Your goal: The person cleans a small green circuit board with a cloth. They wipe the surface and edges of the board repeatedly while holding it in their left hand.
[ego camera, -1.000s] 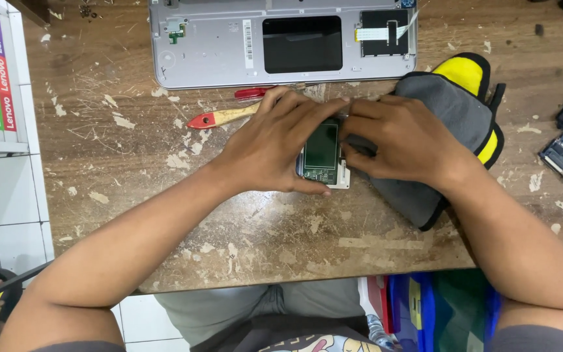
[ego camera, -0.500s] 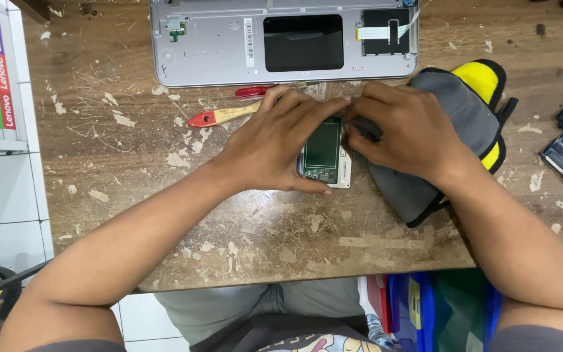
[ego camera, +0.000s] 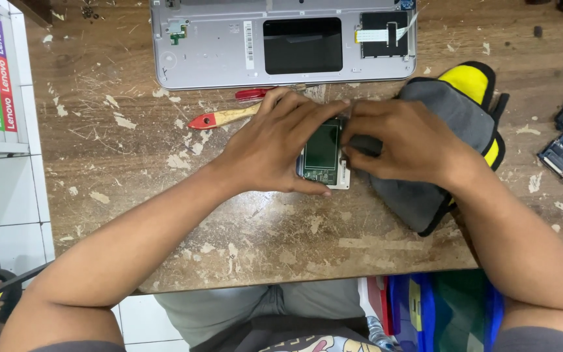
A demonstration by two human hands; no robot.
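both hands [ego camera: 275, 146] [ego camera: 402, 143] clamped on green circuit board [ego camera: 322, 151], grey-yellow pouch [ego camera: 451, 124] beside, brush [ego camera: 223, 118], silver laptop shell [ego camera: 229, 45] behind

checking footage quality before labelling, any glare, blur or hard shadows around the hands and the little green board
Head view: even, soft light with only faint shadows under the left hand and right hand; the small green circuit board is sharp with no glare; the grey laptop shell shows a mild sheen; slight wide-angle bending at the edges.

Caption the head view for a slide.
Both hands, left hand and right hand, grip a small green circuit board on a worn wooden table beside a grey-yellow pouch.
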